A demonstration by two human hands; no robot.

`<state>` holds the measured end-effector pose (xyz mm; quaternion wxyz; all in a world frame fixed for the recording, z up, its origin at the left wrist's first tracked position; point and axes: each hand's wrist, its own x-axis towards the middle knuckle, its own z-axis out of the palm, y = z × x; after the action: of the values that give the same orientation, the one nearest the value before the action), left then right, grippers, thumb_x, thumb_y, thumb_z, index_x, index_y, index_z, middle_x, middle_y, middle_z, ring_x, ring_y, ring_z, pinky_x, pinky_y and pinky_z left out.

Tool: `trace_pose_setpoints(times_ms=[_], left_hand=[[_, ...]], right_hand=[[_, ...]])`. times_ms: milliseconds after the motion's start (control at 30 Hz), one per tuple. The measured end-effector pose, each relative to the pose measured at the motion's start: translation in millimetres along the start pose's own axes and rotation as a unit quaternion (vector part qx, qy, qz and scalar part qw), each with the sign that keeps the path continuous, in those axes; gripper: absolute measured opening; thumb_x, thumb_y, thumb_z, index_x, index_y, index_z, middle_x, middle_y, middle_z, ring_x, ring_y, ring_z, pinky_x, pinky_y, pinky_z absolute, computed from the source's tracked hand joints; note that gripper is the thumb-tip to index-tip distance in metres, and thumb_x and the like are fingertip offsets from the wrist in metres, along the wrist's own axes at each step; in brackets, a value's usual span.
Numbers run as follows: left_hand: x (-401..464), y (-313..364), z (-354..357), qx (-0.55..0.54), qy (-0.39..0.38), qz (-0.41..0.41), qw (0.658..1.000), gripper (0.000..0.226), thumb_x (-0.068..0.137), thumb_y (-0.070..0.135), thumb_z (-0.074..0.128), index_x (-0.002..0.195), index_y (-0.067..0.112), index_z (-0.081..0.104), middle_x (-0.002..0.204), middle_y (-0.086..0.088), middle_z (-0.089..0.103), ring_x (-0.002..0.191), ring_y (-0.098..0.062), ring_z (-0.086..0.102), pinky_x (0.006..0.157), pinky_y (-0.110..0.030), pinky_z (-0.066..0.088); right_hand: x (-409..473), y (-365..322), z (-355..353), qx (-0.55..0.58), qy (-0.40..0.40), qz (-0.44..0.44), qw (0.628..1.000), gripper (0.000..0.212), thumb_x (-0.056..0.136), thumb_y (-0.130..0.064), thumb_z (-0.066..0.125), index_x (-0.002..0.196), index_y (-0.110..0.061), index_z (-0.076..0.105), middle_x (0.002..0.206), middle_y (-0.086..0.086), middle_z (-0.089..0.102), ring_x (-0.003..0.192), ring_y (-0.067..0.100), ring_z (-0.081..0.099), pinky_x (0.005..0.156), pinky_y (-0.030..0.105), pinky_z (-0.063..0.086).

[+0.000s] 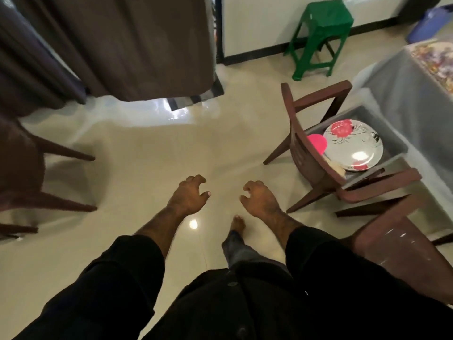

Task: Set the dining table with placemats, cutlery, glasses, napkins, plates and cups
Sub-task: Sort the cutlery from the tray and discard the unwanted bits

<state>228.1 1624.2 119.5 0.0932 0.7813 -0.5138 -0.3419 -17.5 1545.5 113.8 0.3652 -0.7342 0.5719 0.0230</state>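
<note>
A green stool [321, 33] stands by the white wall [259, 23]. Brown curtains [110, 45] hang down to the shiny floor [152, 155]. A dark striped mat [196, 98] peeks out under them.

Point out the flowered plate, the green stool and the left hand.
flowered plate [355, 148]: head view, bare centre of the plate.
green stool [327, 14]: head view, top of the seat.
left hand [190, 195]: head view, back of the hand.

Glossy beige tile floor [137, 153] under hands, w/ light glare. Dark curtain [110, 45] far left; green stool [321, 33] far right by white wall [257, 20]; brown chairs [316, 153] both sides.
</note>
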Motion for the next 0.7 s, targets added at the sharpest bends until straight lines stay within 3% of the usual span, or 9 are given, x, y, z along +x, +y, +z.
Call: trace_pose_setpoints(times_ms=[200,433,700], left_hand=[[122,39,-63,0.017,-0.003,0.027,0.999,0.049,0.099,0.042,0.070,0.142,0.022,0.056,0.141,-0.004,0.058,0.129,-0.031,0.055,0.105,-0.047,0.050],[281,99,-132,0.051,-0.016,0.097,0.994,0.052,0.099,0.040,0.071,0.144,0.020,0.055,0.144,-0.007,0.056,0.135,-0.033,0.049,0.108,-0.046,0.048],[465,178,-179,0.114,-0.095,0.229,0.962,0.055,0.098,0.039,0.071,0.145,0.019,0.052,0.146,-0.010,0.054,0.137,-0.035,0.047,0.108,-0.051,0.049]], right_hand=[[115,-53,-72,-0.046,0.030,0.009,0.998,0.041,0.094,-0.036,0.065,0.131,-0.020,0.061,0.130,0.008,0.054,0.118,0.031,0.060,0.098,0.043,0.054],[243,-96,-150,-0.130,0.151,0.009,0.980,0.040,0.089,-0.032,0.066,0.126,-0.017,0.063,0.123,0.009,0.056,0.117,0.034,0.055,0.097,0.046,0.050],[354,-106,-219,-0.180,0.233,0.175,0.940,0.038,0.083,-0.032,0.064,0.119,-0.020,0.065,0.126,0.008,0.056,0.119,0.036,0.049,0.096,0.050,0.037]])
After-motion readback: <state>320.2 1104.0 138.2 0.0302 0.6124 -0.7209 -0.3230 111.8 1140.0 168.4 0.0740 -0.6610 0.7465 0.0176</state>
